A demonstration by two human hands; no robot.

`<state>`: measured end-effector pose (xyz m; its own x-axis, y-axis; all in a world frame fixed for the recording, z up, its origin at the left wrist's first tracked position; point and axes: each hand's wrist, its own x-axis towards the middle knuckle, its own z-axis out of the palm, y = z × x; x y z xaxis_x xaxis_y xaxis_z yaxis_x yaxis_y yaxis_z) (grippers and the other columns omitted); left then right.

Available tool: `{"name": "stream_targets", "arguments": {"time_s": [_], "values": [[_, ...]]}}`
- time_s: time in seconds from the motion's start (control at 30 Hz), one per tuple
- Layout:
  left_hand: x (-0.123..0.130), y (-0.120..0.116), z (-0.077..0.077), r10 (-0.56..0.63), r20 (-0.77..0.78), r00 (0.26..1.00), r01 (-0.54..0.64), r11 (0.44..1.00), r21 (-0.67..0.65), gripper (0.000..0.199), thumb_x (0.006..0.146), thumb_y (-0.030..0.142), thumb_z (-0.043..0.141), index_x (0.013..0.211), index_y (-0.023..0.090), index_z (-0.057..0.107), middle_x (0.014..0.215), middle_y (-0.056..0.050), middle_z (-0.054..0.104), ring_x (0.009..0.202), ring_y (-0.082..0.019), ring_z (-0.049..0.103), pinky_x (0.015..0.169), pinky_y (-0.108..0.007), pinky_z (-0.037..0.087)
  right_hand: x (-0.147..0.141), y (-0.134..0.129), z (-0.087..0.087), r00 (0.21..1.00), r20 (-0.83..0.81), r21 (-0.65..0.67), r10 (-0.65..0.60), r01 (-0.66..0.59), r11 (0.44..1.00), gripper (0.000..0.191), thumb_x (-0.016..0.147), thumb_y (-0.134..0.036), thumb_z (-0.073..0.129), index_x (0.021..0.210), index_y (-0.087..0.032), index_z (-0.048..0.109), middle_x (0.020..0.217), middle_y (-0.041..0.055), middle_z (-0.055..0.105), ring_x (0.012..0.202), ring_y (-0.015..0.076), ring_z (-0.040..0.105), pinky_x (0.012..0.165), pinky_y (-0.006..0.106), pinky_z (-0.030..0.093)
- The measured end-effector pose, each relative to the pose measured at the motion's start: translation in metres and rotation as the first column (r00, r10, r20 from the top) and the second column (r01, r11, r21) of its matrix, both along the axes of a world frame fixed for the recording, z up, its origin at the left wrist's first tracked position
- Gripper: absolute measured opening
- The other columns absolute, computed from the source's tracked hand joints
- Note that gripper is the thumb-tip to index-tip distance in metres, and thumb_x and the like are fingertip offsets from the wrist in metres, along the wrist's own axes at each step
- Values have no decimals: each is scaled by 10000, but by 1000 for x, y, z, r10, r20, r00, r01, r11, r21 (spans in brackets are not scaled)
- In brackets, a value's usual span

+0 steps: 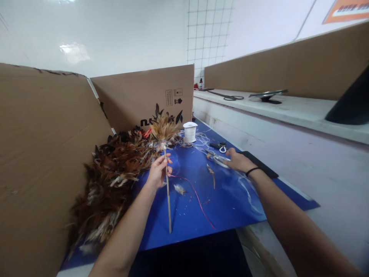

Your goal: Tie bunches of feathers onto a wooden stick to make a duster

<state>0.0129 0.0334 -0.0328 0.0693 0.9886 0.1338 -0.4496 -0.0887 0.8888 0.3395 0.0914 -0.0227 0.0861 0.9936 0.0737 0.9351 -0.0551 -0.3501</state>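
My left hand [159, 171] is closed around a thin wooden stick [168, 200], held upright over the table. Brown and tan feathers [164, 129] fan out from the stick's top, where a pale binding [163, 145] gathers them. A pink-red cord [197, 197] trails from near this hand across the blue surface. At the right, my right hand [238, 160] has its fingers at the pale handles of a pair of scissors [218, 159], blades pointing left. Part of the handles is hidden by the fingers. Below lie a small tan feather [211, 176] and a fluffy pale feather [180, 189].
A big heap of brown feathers [112, 181] covers the left side, against cardboard walls [52, 154]. At the back stands a white spool [190, 132] with loose strands. Near it lies a black-handled tool [218, 146]. A raised white ledge [305, 111] runs along the right, holding dark scissors [227, 96].
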Motion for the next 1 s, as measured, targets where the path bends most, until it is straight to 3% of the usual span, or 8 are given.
{"name": "stream_targets", "arguments": {"time_s": [0.13,0.23,0.33,0.47,0.53,0.6,0.8,1.0], "values": [[-2,0,2,-32,26,999,32,999,15,375,731,273,676,1074,140,607,695,9,561,428,-65,494,378,-207,397,17,-22,0,885,-459,-82,-79,47,996,471,681,-346,627,1080,-149,473,606,58,630,527,207,578,482,289,398],[-3,-1,2,-53,53,997,53,998,16,368,734,258,672,1077,143,607,712,3,562,429,-53,459,370,-195,361,10,-50,-1,555,-831,-21,32,-89,996,553,649,-342,654,1127,-168,439,655,45,633,531,178,575,485,281,430],[-3,-2,2,-77,69,995,76,997,18,351,743,243,663,1076,149,608,724,-4,563,429,-39,419,367,-179,324,-15,-78,1,256,-937,149,239,-327,933,578,634,-366,689,1150,-213,477,794,41,616,598,150,573,515,267,449],[-3,-3,4,-97,88,991,95,995,31,365,747,224,658,1102,170,591,717,1,558,407,-24,370,358,-167,286,-54,-99,-1,108,-947,239,304,-396,887,658,661,-355,684,1250,-263,407,813,7,574,623,134,561,524,257,456],[-3,-4,6,-108,93,990,106,994,30,374,746,208,658,1111,179,585,710,7,552,387,-11,337,345,-157,261,-68,-101,-6,133,-935,250,329,-408,878,680,646,-337,707,1249,-259,403,875,18,586,663,137,575,555,266,475],[-4,-4,7,-135,99,986,133,991,25,364,748,195,653,1105,176,588,702,12,541,371,2,307,331,-145,234,-77,-97,-11,245,-897,254,369,-397,882,647,633,-340,726,1207,-235,446,877,22,597,685,139,576,585,269,481],[-7,-5,10,-227,157,961,224,974,36,350,756,152,637,1102,141,585,667,38,485,351,20,267,303,-115,207,-75,-73,-18,795,-451,395,406,-230,889,462,669,-438,693,1065,-232,576,763,-7,622,640,145,568,616,279,455],[-7,-8,10,-285,215,934,287,958,23,334,776,82,578,1108,114,581,672,42,468,346,33,238,296,-88,215,-61,-60,-20,957,3,567,291,-241,787,440,741,-401,633,1143,-233,570,1037,44,646,772,173,611,665,277,435]]}}
